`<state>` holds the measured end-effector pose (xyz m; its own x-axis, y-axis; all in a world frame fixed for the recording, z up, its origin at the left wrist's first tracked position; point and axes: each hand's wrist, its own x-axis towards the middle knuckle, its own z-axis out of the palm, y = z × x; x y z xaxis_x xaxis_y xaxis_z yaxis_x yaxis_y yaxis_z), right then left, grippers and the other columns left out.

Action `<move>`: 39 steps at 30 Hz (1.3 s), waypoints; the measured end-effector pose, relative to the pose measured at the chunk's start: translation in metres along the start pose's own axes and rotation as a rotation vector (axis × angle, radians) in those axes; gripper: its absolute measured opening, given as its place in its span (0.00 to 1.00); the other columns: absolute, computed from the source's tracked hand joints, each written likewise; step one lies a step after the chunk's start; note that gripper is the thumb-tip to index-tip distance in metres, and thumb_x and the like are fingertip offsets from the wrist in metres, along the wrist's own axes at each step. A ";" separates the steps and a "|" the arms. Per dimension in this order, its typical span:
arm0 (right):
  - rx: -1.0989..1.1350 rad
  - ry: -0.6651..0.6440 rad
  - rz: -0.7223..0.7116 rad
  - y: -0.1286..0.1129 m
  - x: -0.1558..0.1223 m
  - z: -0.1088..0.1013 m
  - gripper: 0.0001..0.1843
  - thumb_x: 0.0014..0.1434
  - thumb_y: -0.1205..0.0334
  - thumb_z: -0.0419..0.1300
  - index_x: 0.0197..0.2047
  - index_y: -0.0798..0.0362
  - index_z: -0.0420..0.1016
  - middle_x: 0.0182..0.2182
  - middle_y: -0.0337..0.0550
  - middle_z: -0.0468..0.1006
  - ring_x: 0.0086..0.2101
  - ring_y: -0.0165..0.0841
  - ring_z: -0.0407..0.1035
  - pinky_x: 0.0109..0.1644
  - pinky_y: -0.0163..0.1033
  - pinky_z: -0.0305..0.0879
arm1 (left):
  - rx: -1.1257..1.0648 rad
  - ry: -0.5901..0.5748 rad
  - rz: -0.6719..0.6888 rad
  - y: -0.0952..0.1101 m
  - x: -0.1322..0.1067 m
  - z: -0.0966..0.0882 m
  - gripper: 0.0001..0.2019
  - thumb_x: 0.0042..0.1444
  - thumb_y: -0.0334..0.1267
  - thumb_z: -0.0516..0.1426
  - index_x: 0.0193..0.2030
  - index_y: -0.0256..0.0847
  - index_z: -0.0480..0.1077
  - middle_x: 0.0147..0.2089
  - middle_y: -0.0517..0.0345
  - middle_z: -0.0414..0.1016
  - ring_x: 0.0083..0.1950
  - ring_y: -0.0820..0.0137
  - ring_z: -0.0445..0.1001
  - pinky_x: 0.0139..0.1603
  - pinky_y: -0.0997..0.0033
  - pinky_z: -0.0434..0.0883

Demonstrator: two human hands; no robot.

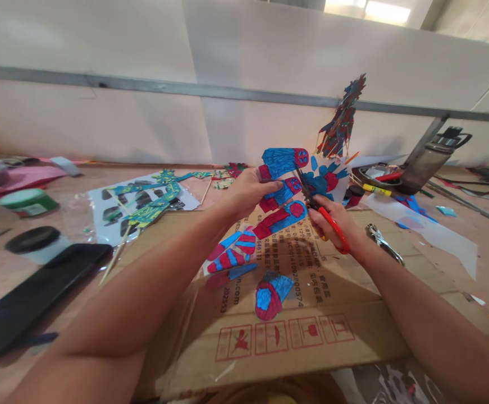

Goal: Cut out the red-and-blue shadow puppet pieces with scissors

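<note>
Two hands are up over the cardboard [311, 314]. The left hand [250, 188] pinches the sheet [278, 193] near its top, thumb over the front, and holds it tilted in the air. Red-and-blue limb shapes trail from it down towards the left wrist. The right hand [332, 224] is closed through the red loops of the scissors [326, 216], and the blades bite into the sheet just beyond the left fingertips.

One cut piece [272, 294], red and blue, lies flat on the cardboard below both hands. So I'd call the cutting under way but far from done, with several shapes on the sheet not yet cut free.

Pliers [381, 241] lie just right of the right wrist. Beyond the right hand a finished figure [341, 120] stands at the wall, and left of the left hand lies a green figure [151, 205].
</note>
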<state>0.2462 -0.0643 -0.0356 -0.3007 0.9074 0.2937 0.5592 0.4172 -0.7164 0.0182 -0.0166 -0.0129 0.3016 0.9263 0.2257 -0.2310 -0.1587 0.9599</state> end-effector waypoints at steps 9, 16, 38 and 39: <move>0.020 0.027 -0.035 0.005 -0.002 0.002 0.16 0.65 0.47 0.55 0.31 0.47 0.60 0.15 0.31 0.64 0.15 0.27 0.56 0.20 0.36 0.52 | -0.048 -0.029 -0.039 0.002 0.001 -0.003 0.14 0.42 0.36 0.72 0.38 0.37 0.81 0.39 0.53 0.84 0.35 0.68 0.80 0.43 0.65 0.79; 0.044 0.039 -0.054 0.014 -0.002 0.008 0.15 0.66 0.47 0.55 0.33 0.47 0.60 0.17 0.31 0.65 0.16 0.27 0.58 0.21 0.35 0.53 | -0.086 -0.031 -0.060 -0.003 0.000 0.000 0.14 0.43 0.35 0.72 0.38 0.36 0.80 0.38 0.52 0.84 0.35 0.67 0.80 0.43 0.65 0.79; 0.072 -0.027 -0.081 0.022 -0.003 0.011 0.14 0.67 0.47 0.56 0.36 0.48 0.63 0.17 0.29 0.64 0.16 0.27 0.58 0.21 0.34 0.54 | -0.068 0.147 0.014 0.015 0.003 -0.009 0.16 0.41 0.35 0.73 0.29 0.39 0.69 0.29 0.62 0.76 0.32 0.70 0.79 0.38 0.68 0.80; 0.097 -0.038 -0.086 0.024 -0.002 0.011 0.14 0.67 0.48 0.56 0.36 0.48 0.64 0.18 0.30 0.65 0.17 0.27 0.59 0.21 0.34 0.55 | -0.066 0.146 -0.010 0.015 0.003 -0.009 0.16 0.40 0.35 0.72 0.29 0.39 0.69 0.28 0.63 0.75 0.32 0.71 0.78 0.37 0.69 0.80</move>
<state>0.2519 -0.0570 -0.0606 -0.3744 0.8652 0.3335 0.4535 0.4846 -0.7480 0.0074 -0.0127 0.0008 0.1681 0.9683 0.1849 -0.2902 -0.1307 0.9480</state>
